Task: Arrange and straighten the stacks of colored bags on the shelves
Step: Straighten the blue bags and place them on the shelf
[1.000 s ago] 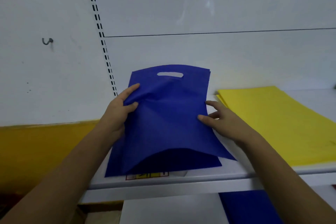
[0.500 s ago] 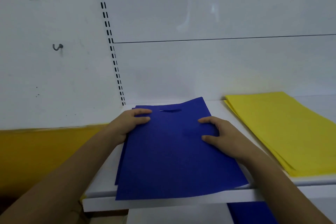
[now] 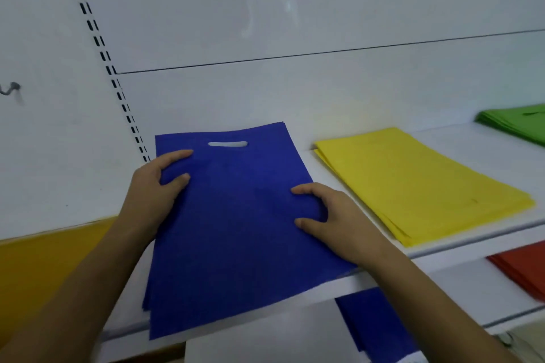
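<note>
Blue bags [image 3: 236,224] lying in a stack on the white shelf [image 3: 460,247], front edge overhanging. Left hand [image 3: 156,188] and right hand [image 3: 333,221] gripping its sides, fingers curling over the top. Yellow bags [image 3: 413,183] sitting just beside.

no legible text, label or number on any surface here

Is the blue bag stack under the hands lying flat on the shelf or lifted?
Flat: the blue handle-cutout fabric bag stack lies spread on the white shelf, front edge overhanging.
</note>
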Motion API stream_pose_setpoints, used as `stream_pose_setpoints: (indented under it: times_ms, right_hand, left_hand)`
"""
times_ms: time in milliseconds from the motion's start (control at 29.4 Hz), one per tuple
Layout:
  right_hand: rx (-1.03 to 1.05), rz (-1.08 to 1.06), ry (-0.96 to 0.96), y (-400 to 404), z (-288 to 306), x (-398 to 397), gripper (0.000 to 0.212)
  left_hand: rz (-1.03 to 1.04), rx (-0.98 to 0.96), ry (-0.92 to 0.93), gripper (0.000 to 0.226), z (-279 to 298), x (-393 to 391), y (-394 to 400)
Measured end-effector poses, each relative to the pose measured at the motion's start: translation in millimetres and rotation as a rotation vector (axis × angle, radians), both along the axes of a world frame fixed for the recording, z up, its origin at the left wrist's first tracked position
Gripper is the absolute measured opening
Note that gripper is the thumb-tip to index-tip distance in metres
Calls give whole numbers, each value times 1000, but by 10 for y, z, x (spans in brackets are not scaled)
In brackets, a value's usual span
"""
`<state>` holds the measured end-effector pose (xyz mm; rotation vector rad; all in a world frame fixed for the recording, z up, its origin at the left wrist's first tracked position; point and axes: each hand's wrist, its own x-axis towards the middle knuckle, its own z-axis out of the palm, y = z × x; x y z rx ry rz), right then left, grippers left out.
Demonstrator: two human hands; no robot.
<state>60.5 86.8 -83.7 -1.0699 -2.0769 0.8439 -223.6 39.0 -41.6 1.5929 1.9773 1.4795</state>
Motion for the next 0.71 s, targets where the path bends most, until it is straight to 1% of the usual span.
stream_pose_setpoints:
  times_ms: [102, 204, 306, 443, 579, 715]
  right_hand:
    - [68, -27, 47, -176, 101, 226, 45]
    - [132, -71, 88, -382, 188, 576, 46]
    - [175, -144, 128, -657, 282, 1145, 46]
    - [194, -248, 145, -1160, 326, 2059, 45]
    - [160, -362, 132, -1743, 214, 2892, 43]
    - [105, -435, 52, -2239, -48, 3562, 44]
  left_hand:
    - [1, 61, -5, 38, 142, 238, -126]
    - [-44, 116, -45, 38, 289, 616, -218]
    - [-139, 173, -138, 36, 391, 1160, -303]
    - [-248, 225, -180, 35, 420, 2012, -486]
    - [-355, 228, -153, 34, 256, 2893, -774]
    - [-399, 197, -157, 28, -142, 3631, -1050]
